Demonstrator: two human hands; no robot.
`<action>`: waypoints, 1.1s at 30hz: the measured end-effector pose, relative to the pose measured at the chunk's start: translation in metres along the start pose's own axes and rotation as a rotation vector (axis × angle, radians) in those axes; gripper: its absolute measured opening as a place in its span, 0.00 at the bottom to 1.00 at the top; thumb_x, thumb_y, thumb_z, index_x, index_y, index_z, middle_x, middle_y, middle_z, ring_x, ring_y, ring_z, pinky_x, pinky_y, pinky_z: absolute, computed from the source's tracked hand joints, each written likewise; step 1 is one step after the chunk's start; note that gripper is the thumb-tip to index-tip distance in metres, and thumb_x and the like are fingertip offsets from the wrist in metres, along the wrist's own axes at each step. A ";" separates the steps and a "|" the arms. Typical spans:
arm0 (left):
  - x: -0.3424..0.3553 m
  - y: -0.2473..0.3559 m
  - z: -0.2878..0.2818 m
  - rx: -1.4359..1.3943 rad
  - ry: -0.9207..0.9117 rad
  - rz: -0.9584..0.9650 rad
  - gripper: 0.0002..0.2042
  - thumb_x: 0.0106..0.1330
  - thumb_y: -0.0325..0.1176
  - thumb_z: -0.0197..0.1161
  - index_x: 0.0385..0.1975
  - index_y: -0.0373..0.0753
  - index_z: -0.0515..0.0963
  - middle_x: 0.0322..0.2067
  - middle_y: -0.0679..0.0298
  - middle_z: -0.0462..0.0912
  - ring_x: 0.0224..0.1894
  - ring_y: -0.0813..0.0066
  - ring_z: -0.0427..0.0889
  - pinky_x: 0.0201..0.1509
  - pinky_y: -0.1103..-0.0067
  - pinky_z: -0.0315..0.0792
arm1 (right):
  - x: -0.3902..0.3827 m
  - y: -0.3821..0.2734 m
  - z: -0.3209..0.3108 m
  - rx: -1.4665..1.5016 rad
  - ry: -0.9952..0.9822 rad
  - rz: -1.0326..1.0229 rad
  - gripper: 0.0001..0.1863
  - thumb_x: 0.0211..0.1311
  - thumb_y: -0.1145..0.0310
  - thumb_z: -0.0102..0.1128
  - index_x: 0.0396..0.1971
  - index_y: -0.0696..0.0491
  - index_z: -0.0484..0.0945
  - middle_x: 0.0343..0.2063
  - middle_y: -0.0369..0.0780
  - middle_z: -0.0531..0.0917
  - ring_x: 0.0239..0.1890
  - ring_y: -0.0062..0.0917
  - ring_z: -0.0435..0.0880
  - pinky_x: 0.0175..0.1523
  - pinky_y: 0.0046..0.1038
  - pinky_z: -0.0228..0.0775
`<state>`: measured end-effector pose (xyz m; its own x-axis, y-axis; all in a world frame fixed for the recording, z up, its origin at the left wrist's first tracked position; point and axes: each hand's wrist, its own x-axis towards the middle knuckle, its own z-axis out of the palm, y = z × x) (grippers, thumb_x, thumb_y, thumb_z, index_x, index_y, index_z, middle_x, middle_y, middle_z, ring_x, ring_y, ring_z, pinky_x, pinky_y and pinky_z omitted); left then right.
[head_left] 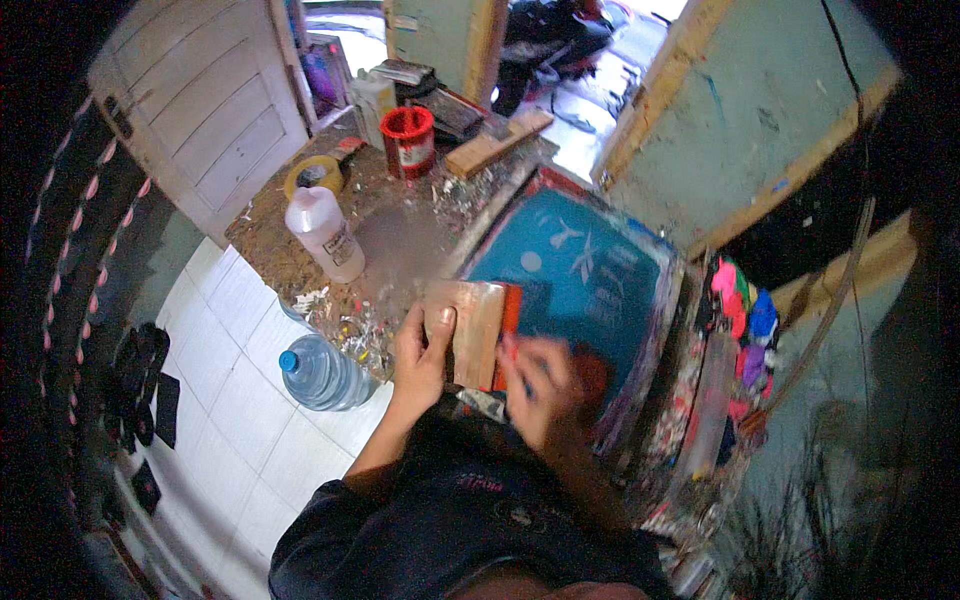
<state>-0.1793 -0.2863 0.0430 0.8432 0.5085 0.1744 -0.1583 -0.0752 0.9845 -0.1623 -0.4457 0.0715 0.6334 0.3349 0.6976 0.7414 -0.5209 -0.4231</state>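
A wooden squeegee (474, 335) with a red edge is gripped in my left hand (420, 355), thumb lying on its flat face. At that red edge, the curled fingers of my right hand (542, 388) are pinched together; motion blur hides what they hold, if anything. Beneath and beyond both hands lies a printing screen (600, 255), its blue mesh marked with pale shapes inside a stained frame. Red ink (592, 375) is smeared on the mesh beside my right hand.
A spray-type plastic bottle (326, 236), a tape roll (314, 174), a red tub (408, 142) and a wood block (498, 143) stand on the worn table (275, 240). A water bottle (325, 373) is near my left forearm. Colourful rags (745, 320) lie right.
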 end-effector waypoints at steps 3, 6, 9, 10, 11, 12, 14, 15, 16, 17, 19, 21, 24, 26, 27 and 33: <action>-0.010 -0.014 -0.008 -0.090 -0.094 -0.051 0.14 0.72 0.39 0.56 0.44 0.32 0.73 0.38 0.61 0.79 0.42 0.78 0.73 0.48 0.78 0.68 | 0.041 0.003 0.000 0.007 0.145 0.058 0.12 0.50 0.77 0.72 0.37 0.57 0.83 0.35 0.39 0.80 0.35 0.30 0.81 0.40 0.28 0.75; -0.007 0.001 -0.006 -0.144 -0.032 -0.060 0.15 0.73 0.42 0.56 0.45 0.33 0.73 0.39 0.63 0.79 0.42 0.78 0.73 0.49 0.79 0.68 | -0.009 -0.004 0.002 0.106 0.011 0.001 0.11 0.51 0.80 0.69 0.37 0.58 0.83 0.35 0.42 0.79 0.36 0.32 0.81 0.42 0.28 0.75; -0.007 -0.006 -0.006 -0.120 0.075 -0.187 0.16 0.73 0.43 0.56 0.46 0.34 0.73 0.39 0.63 0.79 0.42 0.79 0.74 0.49 0.79 0.68 | -0.031 -0.010 0.002 0.173 -0.071 0.070 0.10 0.51 0.81 0.68 0.35 0.58 0.82 0.34 0.43 0.79 0.36 0.34 0.81 0.41 0.31 0.75; -0.008 0.001 -0.005 -0.142 -0.060 -0.198 0.17 0.73 0.43 0.56 0.47 0.34 0.74 0.39 0.63 0.79 0.44 0.78 0.74 0.50 0.79 0.69 | -0.030 -0.010 0.002 0.110 -0.057 0.199 0.10 0.50 0.81 0.68 0.34 0.58 0.82 0.34 0.43 0.79 0.36 0.34 0.81 0.41 0.33 0.75; -0.016 -0.011 0.002 -0.095 -0.049 -0.212 0.15 0.73 0.41 0.56 0.46 0.34 0.74 0.38 0.64 0.79 0.44 0.78 0.73 0.51 0.79 0.68 | -0.025 -0.006 0.001 0.049 -0.055 0.317 0.10 0.50 0.81 0.68 0.34 0.57 0.82 0.34 0.43 0.79 0.35 0.34 0.81 0.41 0.34 0.75; -0.023 -0.011 0.004 -0.116 -0.096 -0.184 0.14 0.73 0.41 0.56 0.45 0.34 0.74 0.37 0.65 0.78 0.44 0.78 0.72 0.51 0.80 0.67 | 0.005 0.011 -0.006 -0.033 0.037 0.048 0.12 0.50 0.81 0.69 0.36 0.57 0.83 0.36 0.43 0.79 0.38 0.33 0.81 0.42 0.32 0.75; -0.030 -0.011 0.010 -0.138 -0.192 -0.137 0.11 0.73 0.38 0.56 0.39 0.36 0.74 0.35 0.68 0.76 0.41 0.82 0.70 0.47 0.82 0.65 | 0.014 0.017 -0.014 0.023 0.064 0.188 0.13 0.49 0.80 0.69 0.37 0.57 0.84 0.37 0.42 0.78 0.40 0.33 0.81 0.43 0.31 0.75; -0.031 -0.017 0.011 -0.212 -0.172 -0.150 0.11 0.74 0.39 0.55 0.36 0.37 0.73 0.32 0.69 0.75 0.37 0.84 0.68 0.43 0.83 0.64 | 0.015 0.018 -0.014 0.051 0.079 0.247 0.13 0.49 0.80 0.69 0.38 0.57 0.84 0.38 0.42 0.78 0.42 0.33 0.81 0.44 0.31 0.75; -0.026 -0.014 0.013 -0.187 -0.209 -0.136 0.11 0.74 0.39 0.55 0.35 0.37 0.73 0.31 0.70 0.74 0.36 0.85 0.67 0.41 0.83 0.63 | 0.005 0.021 -0.017 0.036 0.093 0.206 0.13 0.49 0.79 0.69 0.38 0.57 0.84 0.39 0.41 0.78 0.42 0.32 0.81 0.44 0.31 0.75; -0.022 -0.012 0.015 -0.163 -0.246 -0.123 0.12 0.74 0.40 0.55 0.34 0.37 0.73 0.29 0.71 0.73 0.34 0.85 0.66 0.39 0.84 0.63 | -0.014 0.020 -0.019 0.021 0.105 0.164 0.13 0.50 0.79 0.69 0.38 0.57 0.84 0.39 0.41 0.78 0.42 0.32 0.81 0.44 0.31 0.76; -0.023 -0.018 0.023 -0.158 -0.308 -0.195 0.12 0.74 0.40 0.55 0.33 0.37 0.73 0.28 0.72 0.71 0.33 0.86 0.65 0.38 0.84 0.62 | -0.033 0.018 -0.032 -0.045 0.055 0.134 0.13 0.50 0.78 0.70 0.38 0.57 0.83 0.40 0.40 0.79 0.43 0.32 0.81 0.44 0.31 0.76; -0.026 -0.029 0.029 -0.149 -0.325 -0.239 0.13 0.74 0.41 0.55 0.33 0.37 0.73 0.27 0.73 0.71 0.32 0.86 0.65 0.37 0.84 0.62 | -0.039 0.015 -0.043 -0.115 -0.031 0.157 0.13 0.50 0.77 0.70 0.39 0.57 0.83 0.40 0.40 0.79 0.43 0.32 0.81 0.46 0.30 0.76; -0.027 -0.031 0.040 0.017 -0.303 -0.184 0.15 0.75 0.43 0.52 0.32 0.38 0.73 0.27 0.73 0.71 0.32 0.86 0.64 0.36 0.83 0.61 | -0.061 0.021 -0.047 -0.286 -0.246 -0.017 0.13 0.51 0.77 0.69 0.39 0.56 0.83 0.41 0.42 0.79 0.44 0.34 0.81 0.49 0.30 0.76; -0.021 -0.042 0.043 -0.133 -0.284 -0.305 0.16 0.76 0.45 0.50 0.34 0.38 0.74 0.29 0.72 0.73 0.32 0.86 0.66 0.38 0.83 0.63 | -0.063 0.026 -0.051 -0.087 -0.137 0.158 0.13 0.52 0.78 0.68 0.39 0.55 0.82 0.41 0.42 0.80 0.45 0.33 0.81 0.49 0.30 0.76; -0.018 -0.044 0.046 -0.214 -0.263 -0.363 0.17 0.76 0.46 0.49 0.35 0.37 0.75 0.29 0.72 0.74 0.33 0.86 0.67 0.39 0.83 0.64 | -0.059 0.032 -0.054 0.013 -0.087 0.230 0.12 0.52 0.79 0.67 0.39 0.54 0.81 0.41 0.42 0.80 0.45 0.32 0.81 0.49 0.30 0.76; -0.015 -0.032 0.047 -0.462 -0.335 -0.672 0.21 0.76 0.50 0.47 0.44 0.37 0.77 0.32 0.67 0.81 0.33 0.81 0.79 0.37 0.83 0.73 | -0.024 0.053 -0.103 0.715 0.554 0.573 0.10 0.52 0.75 0.67 0.35 0.56 0.80 0.46 0.42 0.80 0.44 0.29 0.81 0.50 0.31 0.75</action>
<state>-0.1631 -0.3320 0.0098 0.9276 0.0365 -0.3718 0.2947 0.5401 0.7883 -0.1615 -0.5621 0.0915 0.8728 -0.3105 0.3766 0.4370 0.1536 -0.8862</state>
